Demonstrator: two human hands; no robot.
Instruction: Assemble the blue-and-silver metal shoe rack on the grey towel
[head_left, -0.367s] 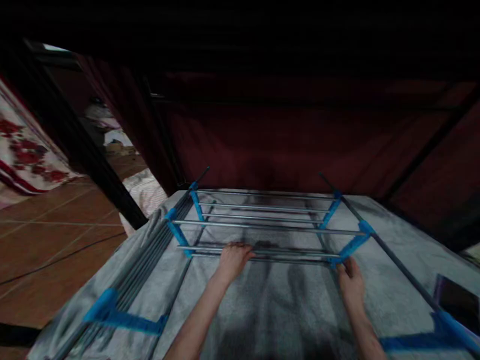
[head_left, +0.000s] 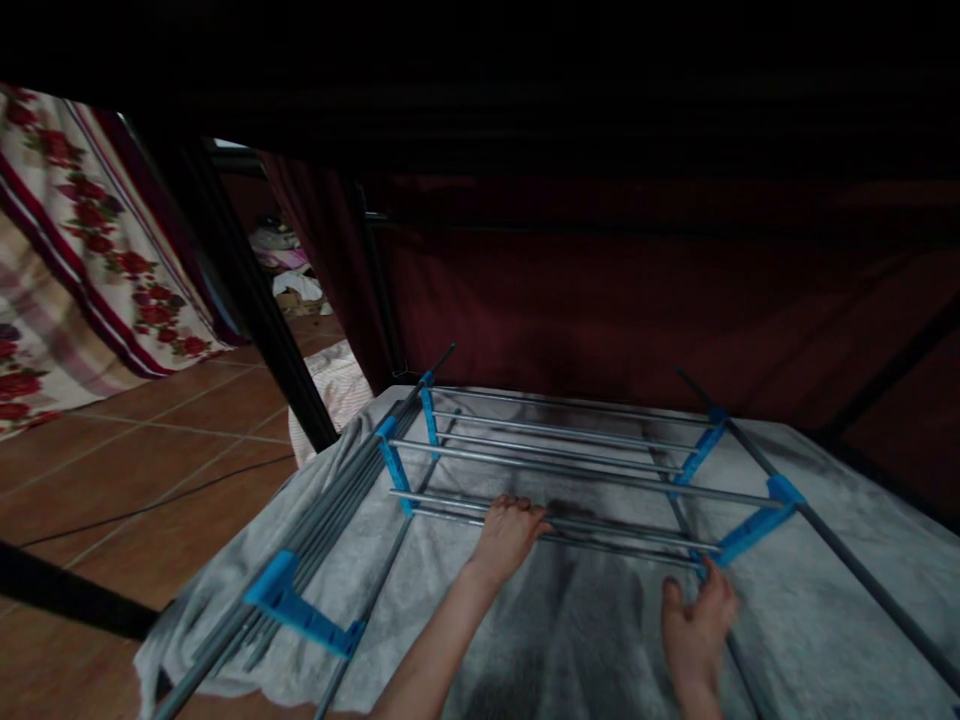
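Note:
A rack frame of grey metal tubes and blue plastic brackets lies on a grey blanket. My left hand is closed over the near pair of crossbars, left of their middle. By the near right bracket, at the right ends of those bars, is my right hand. Its thumb stands apart from the fingers, and the fingertips reach the bracket's lower end; whether they press on it I cannot tell. Nothing is held in its palm.
Several loose grey tubes lie side by side along the blanket's left part. Another blue bracket joins tubes at the near left. Dark posts and a maroon curtain surround the bed. A cable crosses the tiled floor.
The view has swung left, so the rack appears farther right. My right hand has loosened at the bracket, its thumb now spread away. The left hand stays on the crossbars.

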